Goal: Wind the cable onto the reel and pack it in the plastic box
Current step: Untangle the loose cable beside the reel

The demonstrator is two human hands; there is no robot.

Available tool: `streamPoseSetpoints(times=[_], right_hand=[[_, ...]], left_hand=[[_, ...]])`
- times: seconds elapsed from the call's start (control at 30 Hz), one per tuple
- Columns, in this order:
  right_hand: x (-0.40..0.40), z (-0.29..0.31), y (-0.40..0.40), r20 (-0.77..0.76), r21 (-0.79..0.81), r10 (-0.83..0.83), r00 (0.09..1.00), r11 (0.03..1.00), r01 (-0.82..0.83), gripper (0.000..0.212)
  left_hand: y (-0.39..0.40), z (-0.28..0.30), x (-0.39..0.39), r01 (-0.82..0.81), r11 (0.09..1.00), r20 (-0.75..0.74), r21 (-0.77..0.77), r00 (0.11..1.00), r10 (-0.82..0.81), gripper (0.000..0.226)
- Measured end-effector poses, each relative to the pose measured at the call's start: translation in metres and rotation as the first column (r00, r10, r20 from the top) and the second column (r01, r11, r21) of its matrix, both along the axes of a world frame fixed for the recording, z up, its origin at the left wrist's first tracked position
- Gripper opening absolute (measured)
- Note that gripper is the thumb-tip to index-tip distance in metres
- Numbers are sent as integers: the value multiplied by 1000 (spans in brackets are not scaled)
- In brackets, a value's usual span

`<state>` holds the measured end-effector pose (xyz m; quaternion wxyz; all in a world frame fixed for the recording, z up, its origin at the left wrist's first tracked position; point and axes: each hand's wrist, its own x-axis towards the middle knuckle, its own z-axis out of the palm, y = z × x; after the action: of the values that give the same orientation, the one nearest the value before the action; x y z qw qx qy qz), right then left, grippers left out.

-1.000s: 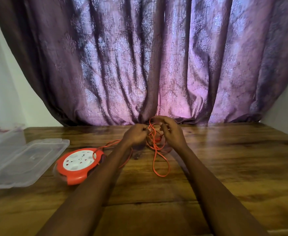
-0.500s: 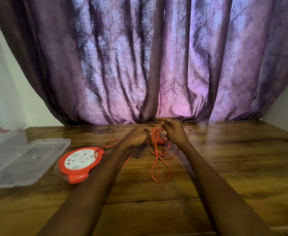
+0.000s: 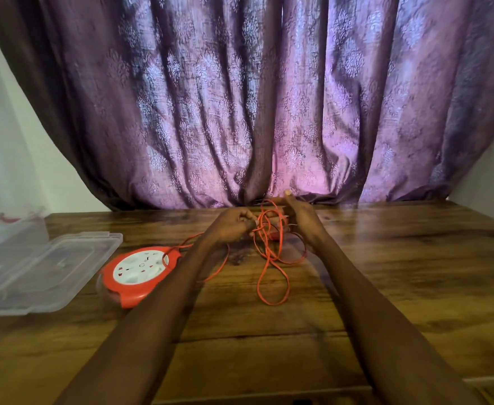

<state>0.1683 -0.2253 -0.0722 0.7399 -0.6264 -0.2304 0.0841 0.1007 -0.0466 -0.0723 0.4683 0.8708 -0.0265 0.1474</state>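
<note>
Clearly my left hand (image 3: 234, 226) pinches the thin orange cable (image 3: 270, 252), limp and tangle-prone, at counter (image 3: 386, 273) centre; my right hand (image 3: 299, 220) hooks its loops. The reel (image 3: 139, 274) lies at nine o'clock. Best held strand by strand.

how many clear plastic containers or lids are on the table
2. A flat clear lid lies on the table at the left, beside the orange reel. A clear box sits behind it at the left edge, partly cut off, so more may be hidden.
</note>
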Motion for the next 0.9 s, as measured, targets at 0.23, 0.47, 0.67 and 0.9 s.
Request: streamPoseSetpoints(times=[0.23,0.47,0.67,0.9], right_hand=[[2,-9,-17,-40,-116,120,992,986,-124,46],[20,-30,-9,380,-582,142,914,805,117,20],[22,-31,-9,532,-601,85,843,739,305,21],[17,-31,-14,369,-378,-11,929,912,161,29]], left_hand=[[1,1,2,-95,995,61,-39,993,97,27],[4,-5,0,-65,992,39,-110,997,70,26],[2,-9,-2,-21,969,65,-245,997,38,25],[6,-5,-6,-43,947,61,-319,996,65,26]])
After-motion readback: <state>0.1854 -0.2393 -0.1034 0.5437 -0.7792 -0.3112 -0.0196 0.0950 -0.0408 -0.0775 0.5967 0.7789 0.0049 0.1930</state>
